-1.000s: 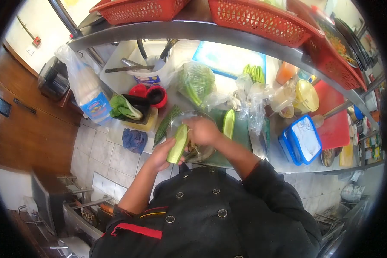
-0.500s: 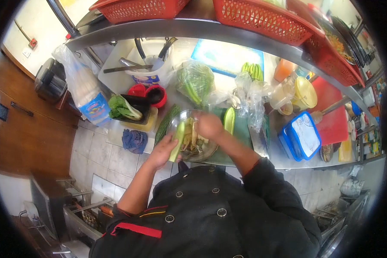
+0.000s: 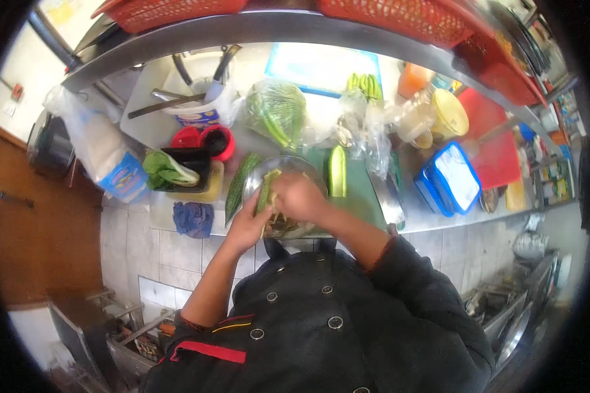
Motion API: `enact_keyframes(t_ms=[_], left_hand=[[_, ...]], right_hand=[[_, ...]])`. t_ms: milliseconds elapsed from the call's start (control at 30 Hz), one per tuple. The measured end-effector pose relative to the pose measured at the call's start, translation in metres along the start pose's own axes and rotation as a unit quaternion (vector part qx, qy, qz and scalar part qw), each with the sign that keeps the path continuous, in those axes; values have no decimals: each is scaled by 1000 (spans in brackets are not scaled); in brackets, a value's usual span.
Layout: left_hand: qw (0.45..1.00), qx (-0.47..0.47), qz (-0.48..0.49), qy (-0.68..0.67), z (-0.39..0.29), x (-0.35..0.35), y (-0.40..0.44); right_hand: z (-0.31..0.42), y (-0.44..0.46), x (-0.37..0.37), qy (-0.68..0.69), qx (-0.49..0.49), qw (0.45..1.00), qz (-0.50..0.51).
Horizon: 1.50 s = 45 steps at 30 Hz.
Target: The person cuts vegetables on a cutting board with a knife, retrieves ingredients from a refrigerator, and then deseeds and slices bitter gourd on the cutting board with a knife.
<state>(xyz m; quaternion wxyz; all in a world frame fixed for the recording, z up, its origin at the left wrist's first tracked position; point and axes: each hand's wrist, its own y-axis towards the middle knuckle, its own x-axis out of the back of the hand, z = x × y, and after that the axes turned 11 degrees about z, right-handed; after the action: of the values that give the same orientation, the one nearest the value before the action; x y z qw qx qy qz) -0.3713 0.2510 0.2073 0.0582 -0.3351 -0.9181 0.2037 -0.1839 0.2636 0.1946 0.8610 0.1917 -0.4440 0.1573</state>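
My left hand is wrapped round a long cucumber half, tilted upright over a round metal bowl. My right hand is closed against the upper part of that piece; whatever its fingers hold is hidden. Pale scraps and peelings lie in the bowl beneath both hands. Just right of the bowl, another cucumber half rests cut side up on a green cutting board. A whole dark green cucumber lies along the bowl's left side.
A wide knife lies at the board's right edge, near a blue-rimmed tub. Wrapped cabbage and plastic bags stand behind. Leafy greens and a blue cloth are at left. A metal shelf with red baskets hangs overhead.
The held cucumber half has moved further over the bowl, and my right hand has come down and left against it. The camera view has shifted slightly.
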Motion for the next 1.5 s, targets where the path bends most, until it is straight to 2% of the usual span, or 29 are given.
enact_keyframes(t_ms=[33, 67, 100, 133, 200, 267, 333, 400, 467, 500, 533, 600, 633, 700, 733, 800, 833, 900, 1000, 1033, 1100, 1133, 1167, 1233, 1267, 1300, 1367, 1400, 1500], left_hand=[[1000, 3, 14, 2, 6, 2, 4], [996, -38, 6, 86, 16, 7, 7], [983, -81, -1, 167, 25, 11, 11], [983, -82, 13, 166, 22, 14, 11], [998, 9, 55, 22, 6, 18, 3], [998, 14, 48, 34, -7, 17, -2], [985, 9, -1, 170, -12, 17, -4], [986, -34, -14, 163, -10, 4, -1], [980, -139, -47, 137, -6, -16, 11], [996, -91, -23, 7, -13, -31, 11], [995, -98, -29, 10, -13, -38, 15], [976, -95, -110, -163, -1, -51, 29], [967, -107, -97, -211, 8, -48, 36], [965, -104, -149, -189, 4, -60, 33], [960, -98, -197, -174, 2, -66, 32], [959, -110, -199, -168, 11, -68, 37], [957, -112, -200, -179, 20, -66, 41], [955, -109, -203, -188, 17, -76, 46], [931, -93, -277, -221, 6, -99, 37], [939, -102, -269, -187, 7, -104, 33], [952, -96, -275, -93, 29, -106, 35], [952, -99, -276, -93, 27, -117, 33], [965, -87, -243, -40, 20, -142, 35], [974, -74, -172, 126, 17, -175, 45], [960, -71, -132, 236, 19, -186, 52], [961, -78, -131, 231, 17, -198, 60], [925, -105, -89, 354, 12, -218, 77], [927, -108, -88, 349, 12, -224, 85], [890, -47, -78, 446, 14, -231, 105]], right_hand=[[-4, 2, -17, -22, 9, 999, -30], [-3, 2, -20, -25, -6, 999, -34], [-3, 0, -21, -39, -50, 998, -24], [-4, -1, -22, -53, -92, 994, -13], [-16, -1, -35, -106, -169, 980, 15], [-22, -8, -34, -150, -238, 958, 46], [-22, -11, -20, -110, -253, 955, 110], [-19, -11, -17, -109, -243, 955, 133], [-22, -10, -19, -115, -229, 954, 153], [-26, -10, -27, -58, -189, 970, 141], [-28, -12, -32, 0, -146, 981, 130], [-11, -14, -13, -52, -154, 982, 99], [-10, -15, -10, -76, -158, 977, 119], [-7, -18, 12, -80, -154, 961, 217], [-9, -22, 15, -76, -153, 963, 209], [-16, -29, 9, -21, -91, 975, 203], [-27, -38, -21, -17, -59, 997, 52], [-32, -48, -6, -19, -63, 995, 69], [-40, -70, 38, -10, -84, 987, 135], [-44, -85, 48, 0, -105, 980, 168], [-79, -135, 29, -53, -46, 989, -130], [-81, -164, 73, -38, -104, 993, 39], [-107, -203, 59, -84, -12, 993, -83], [-110, -257, 69, -139, -157, 978, 2], [-97, -275, 75, -102, -241, 965, 16], [-85, -287, 82, -67, -321, 944, 29], [-74, -298, 78, -61, -360, 929, 54], [-70, -300, 74, -41, -401, 912, 82], [-67, -289, 68, 16, -430, 898, 87]])
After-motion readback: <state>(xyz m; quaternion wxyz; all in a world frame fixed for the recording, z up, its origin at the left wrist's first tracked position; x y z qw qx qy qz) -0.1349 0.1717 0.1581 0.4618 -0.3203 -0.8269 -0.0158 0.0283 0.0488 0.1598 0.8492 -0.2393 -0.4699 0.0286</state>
